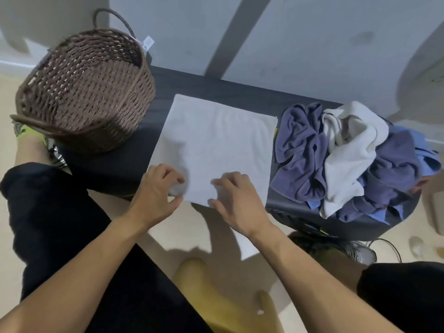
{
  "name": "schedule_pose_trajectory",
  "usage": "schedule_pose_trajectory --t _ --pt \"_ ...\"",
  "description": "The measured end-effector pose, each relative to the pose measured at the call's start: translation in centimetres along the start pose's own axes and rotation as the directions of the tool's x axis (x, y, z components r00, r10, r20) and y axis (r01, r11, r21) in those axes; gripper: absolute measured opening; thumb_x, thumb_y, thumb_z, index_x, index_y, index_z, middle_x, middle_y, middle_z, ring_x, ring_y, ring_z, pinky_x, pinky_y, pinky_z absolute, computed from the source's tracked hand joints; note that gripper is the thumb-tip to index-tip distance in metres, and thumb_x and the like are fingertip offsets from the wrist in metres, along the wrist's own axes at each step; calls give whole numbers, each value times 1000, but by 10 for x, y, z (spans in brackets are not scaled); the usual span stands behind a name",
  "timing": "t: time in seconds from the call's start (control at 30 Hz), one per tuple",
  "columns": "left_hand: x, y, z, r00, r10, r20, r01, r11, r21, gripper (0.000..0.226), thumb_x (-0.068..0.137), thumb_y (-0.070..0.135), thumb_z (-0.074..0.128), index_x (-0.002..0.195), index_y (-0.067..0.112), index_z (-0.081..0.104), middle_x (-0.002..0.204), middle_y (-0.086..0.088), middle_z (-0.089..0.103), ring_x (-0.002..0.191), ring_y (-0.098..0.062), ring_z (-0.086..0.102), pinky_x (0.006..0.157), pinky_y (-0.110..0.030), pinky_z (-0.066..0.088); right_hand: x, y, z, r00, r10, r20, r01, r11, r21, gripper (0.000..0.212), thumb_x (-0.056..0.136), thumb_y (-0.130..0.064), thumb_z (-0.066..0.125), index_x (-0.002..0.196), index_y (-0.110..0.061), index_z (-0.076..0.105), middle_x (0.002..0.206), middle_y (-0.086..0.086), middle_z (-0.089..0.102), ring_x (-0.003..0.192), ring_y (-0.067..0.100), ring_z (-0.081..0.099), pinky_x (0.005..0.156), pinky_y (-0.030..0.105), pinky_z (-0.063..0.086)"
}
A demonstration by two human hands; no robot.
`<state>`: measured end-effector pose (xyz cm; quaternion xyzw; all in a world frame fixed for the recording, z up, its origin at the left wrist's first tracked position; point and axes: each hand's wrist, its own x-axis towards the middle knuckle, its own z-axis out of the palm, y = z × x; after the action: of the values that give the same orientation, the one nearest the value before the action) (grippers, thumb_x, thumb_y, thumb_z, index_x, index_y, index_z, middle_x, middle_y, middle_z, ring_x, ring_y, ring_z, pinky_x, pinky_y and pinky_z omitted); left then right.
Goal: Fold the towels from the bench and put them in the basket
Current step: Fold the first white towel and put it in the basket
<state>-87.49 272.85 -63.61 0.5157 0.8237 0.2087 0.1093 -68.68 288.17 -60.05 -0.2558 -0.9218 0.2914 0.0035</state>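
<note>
Towel (216,145) lies flat on bench (115,169), basket (84,90) left, pile (348,159) right; my left hand (156,191) and right hand (237,200) pinch its near edge.

Pale grey wall (312,44) behind, cream floor (216,236) underfoot.

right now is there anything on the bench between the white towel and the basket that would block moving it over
Nothing visible does. The white towel lies flat on the bench, with only bare dark surface between it and the wicker basket to its left. The unfolded pile sits on the other side.
</note>
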Motion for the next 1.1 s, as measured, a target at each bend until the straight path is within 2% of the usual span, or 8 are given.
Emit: schedule_pose_trajectory --t 0.23,0.4,0.5,0.63,0.73,0.83,1.0,1.1 --pt "-2 -19 1 999 10 39 -8 998 -57 58 58 22 89 106 30 59 110 10 44 100 -15 40 86 -37 35 22 5 8 999 33 -33 -34 999 -3 21 90 -28 68 110 -21 69 111 1 55 98 23 45 84 35 40" --pt "7 -15 -4 1000 -13 0 13 985 -172 26 74 19 84 95 23 71 100 10 50 95 -18 46 89 -38 39 39 1 -4 984 159 75 -168 975 147 8 86 -14 64 89 -18 71 94 5 58 96 28 55 74 31 44" --pt "15 -14 -11 999 -31 33 38 974 -222 13 81 15 78 92 18 73 93 8 56 91 -17 50 86 -31 40 40 -11 -9 991 137 -4 -136 988 69 11 84 -14 64 94 -15 66 98 7 58 97 30 54 77 36 46" --pt "34 -12 -18 982 -111 154 146 960 -240 4 86 15 72 89 18 72 90 3 62 88 -16 55 80 -26 40 27 -36 3 984 -175 -30 172 982 -73 43 80 -35 76 115 -13 63 106 9 55 96 29 50 78 39 43" --pt "50 -15 -24 936 -189 298 263 937 -230 10 86 25 72 82 31 65 83 14 61 81 -11 56 72 -25 37 29 -41 16 991 -105 82 127 928 -349 64 74 -46 78 124 -16 52 116 9 47 101 30 44 80 39 39" --pt "58 -21 -30 891 -242 383 355 898 -259 15 83 30 75 73 36 66 83 18 65 84 -3 60 67 -22 41 35 -42 20 998 -51 34 61 871 -488 51 81 -33 71 124 -16 48 118 8 46 102 29 44 78 36 34" --pt "54 -23 -31 877 -249 411 385 875 -293 15 79 49 74 77 39 64 88 18 64 91 -8 62 74 -26 46 56 -36 -5 989 141 43 -141 990 -7 22 98 -19 49 114 -12 63 106 11 65 98 33 57 75 35 39" --pt "39 -13 -33 916 -205 346 304 916 -261 41 62 64 80 84 33 62 86 16 60 83 -5 56 70 -23 44 66 -28 -20 963 249 99 -254 966 44 26 101 -28 48 96 -5 60 98 15 69 93 36 60 73 37 43"
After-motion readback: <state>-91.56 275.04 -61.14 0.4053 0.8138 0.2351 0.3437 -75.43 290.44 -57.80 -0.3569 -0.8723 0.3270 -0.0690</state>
